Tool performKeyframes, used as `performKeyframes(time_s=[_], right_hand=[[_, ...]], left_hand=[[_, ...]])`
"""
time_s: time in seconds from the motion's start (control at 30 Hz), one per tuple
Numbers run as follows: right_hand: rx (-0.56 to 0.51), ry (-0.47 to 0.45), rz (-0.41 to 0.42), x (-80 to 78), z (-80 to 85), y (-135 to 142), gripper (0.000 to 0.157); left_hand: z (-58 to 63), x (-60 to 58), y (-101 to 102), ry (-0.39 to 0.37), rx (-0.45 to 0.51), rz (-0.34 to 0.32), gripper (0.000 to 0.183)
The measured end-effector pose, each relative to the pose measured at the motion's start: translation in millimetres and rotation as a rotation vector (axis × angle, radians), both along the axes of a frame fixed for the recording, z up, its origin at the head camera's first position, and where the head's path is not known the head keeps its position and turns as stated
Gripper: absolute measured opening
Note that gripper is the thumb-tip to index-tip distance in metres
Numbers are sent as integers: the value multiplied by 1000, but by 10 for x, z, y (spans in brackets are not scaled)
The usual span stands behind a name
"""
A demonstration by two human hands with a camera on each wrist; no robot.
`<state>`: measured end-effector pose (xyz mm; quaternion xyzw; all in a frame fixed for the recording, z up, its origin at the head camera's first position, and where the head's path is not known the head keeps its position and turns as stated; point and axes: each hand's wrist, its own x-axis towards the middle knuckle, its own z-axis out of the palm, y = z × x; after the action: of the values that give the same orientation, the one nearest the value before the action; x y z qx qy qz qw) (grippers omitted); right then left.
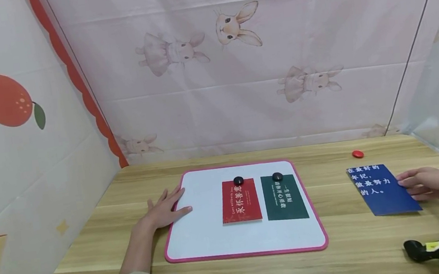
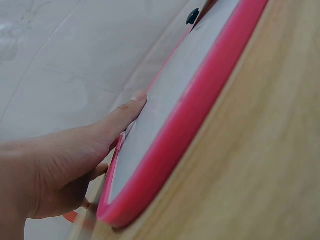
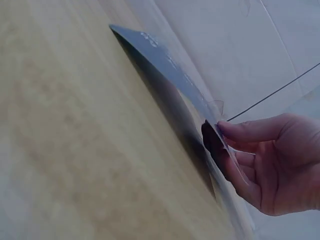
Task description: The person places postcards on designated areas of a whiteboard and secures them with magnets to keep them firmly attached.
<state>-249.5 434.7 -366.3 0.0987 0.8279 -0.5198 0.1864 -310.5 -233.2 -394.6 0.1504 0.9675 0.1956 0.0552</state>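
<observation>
My left hand [image 1: 166, 209] rests with spread fingers on the left edge of a pink-framed whiteboard [image 1: 204, 244]. In the left wrist view its thumb [image 2: 132, 104] touches the white surface. On the board lie a red card [image 1: 248, 202] and a green card [image 1: 293, 201], each with a black round magnet [image 1: 238, 181] at its top edge. To the right, my right hand [image 1: 430, 183] pinches the right edge of a blue card [image 1: 389, 196] with white lettering. The right wrist view shows this card [image 3: 165, 67] tilted, its held side raised off the table, thumb on top and fingers underneath.
A red round magnet [image 1: 358, 154] lies on the wooden table [image 1: 338, 232] beyond the blue card. Printed cloth [image 1: 209, 120] stands behind the table's back edge, with more cloth on the left and right sides.
</observation>
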Motion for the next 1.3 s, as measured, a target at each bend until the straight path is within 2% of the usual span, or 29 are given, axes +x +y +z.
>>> performKeyframes(time_s=[0.27, 0.53, 0.77, 1.03, 1.3], right_hand=[[-226, -24, -17, 0, -84, 15, 14], [-379, -28, 26, -25, -102, -9, 22], [-397, -15, 30, -19, -51, -44, 32], [-350, 2, 14, -21, -27, -50, 33], [-347, 15, 37, -53, 8, -75, 35]], left_hand=[[-9, -10, -13, 5, -15, -5, 81], [3, 5, -21, -4, -7, 4, 82], [13, 5, -22, 1, -2, 0, 82], [6, 6, -8, -6, 2, -4, 82], [-7, 2, -18, -7, -4, -3, 82]])
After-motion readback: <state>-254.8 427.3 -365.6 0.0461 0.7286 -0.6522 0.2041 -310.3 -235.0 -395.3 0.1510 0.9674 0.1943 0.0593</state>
